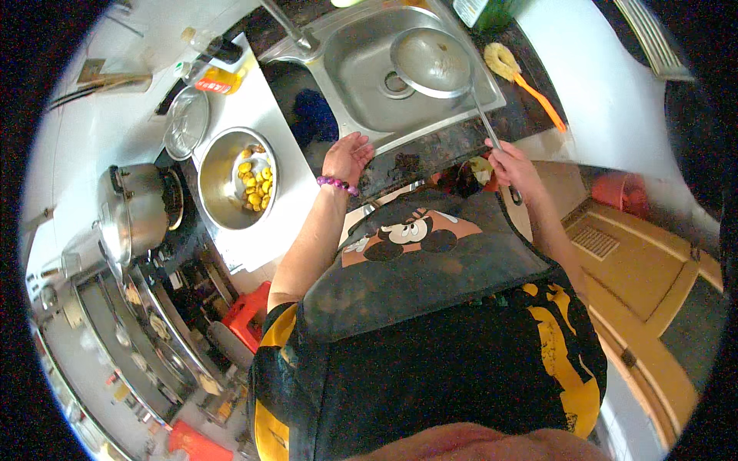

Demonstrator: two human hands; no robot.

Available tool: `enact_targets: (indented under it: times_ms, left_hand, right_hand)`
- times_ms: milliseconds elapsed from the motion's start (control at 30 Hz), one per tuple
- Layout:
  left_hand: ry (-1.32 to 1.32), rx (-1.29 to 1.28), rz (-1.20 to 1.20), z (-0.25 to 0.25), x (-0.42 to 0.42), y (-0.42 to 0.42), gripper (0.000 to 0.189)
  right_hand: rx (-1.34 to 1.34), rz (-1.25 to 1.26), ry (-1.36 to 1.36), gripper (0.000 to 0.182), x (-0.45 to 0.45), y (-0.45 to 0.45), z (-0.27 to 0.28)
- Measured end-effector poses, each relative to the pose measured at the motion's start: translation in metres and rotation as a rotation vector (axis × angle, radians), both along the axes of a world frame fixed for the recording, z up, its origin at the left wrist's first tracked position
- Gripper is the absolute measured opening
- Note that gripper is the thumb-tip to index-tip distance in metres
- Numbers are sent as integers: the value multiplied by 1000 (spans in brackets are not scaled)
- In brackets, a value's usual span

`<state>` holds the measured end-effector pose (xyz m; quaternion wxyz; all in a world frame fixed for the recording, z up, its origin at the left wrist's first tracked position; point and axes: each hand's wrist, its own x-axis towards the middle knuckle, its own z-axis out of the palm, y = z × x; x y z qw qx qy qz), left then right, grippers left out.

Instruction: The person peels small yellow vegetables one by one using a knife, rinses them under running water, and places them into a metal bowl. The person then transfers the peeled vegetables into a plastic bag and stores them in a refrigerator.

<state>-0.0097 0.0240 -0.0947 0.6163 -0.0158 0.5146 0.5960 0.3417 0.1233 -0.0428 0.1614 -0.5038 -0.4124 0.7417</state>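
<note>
My right hand [510, 167] grips the handle of a long-handled metal ladle or strainer [431, 62], whose wide round head lies over the right part of the stainless steel sink [360, 75], partly covering the drain. My left hand [349, 154], with a purple bead bracelet [337, 184] at its wrist, rests by the sink's front left edge, fingers apart and holding nothing. To the left, a steel pot [216, 178] on the white counter holds several yellow, rounded food pieces [256, 185].
A round-headed brush with orange handle [539, 101] lies right of the sink. The faucet [300, 37] rises at its back left corner. A glass bowl [187, 124], an oil bottle [219, 79] and a large lidded pot [135, 207] stand left. A red stool [248, 317] is below.
</note>
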Motion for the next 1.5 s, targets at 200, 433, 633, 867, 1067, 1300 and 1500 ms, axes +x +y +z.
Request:
enact_targets:
  times_ms: [200,433,633,867,1067,1300,1500]
  left_hand:
    - [141,6,-117,24,11,-12,32]
    - [125,61,-59,38,-10,-54,27]
    - [291,108,-92,65,-48,-32,29]
    - [1697,171,-481,82,-87,89,42]
    - [2330,106,-749,74,-109,190,32]
    - [2321,-168,-950,56,-116,187,26]
    - [2154,-282,-827,50,-115,147,21]
  right_hand:
    - [1416,152,-523,39,-82,8,-11]
    - [1159,517,-1007,38,-146,33,0]
    - [925,47,-510,40,-128,38,-36]
    - [-136,-135,196,27,-103,3,1]
    - [-83,-43,80,30,-95,-12,35]
    - [97,78,-54,30,-77,-1,31]
    - [251,237,-116,29,-76,8,30]
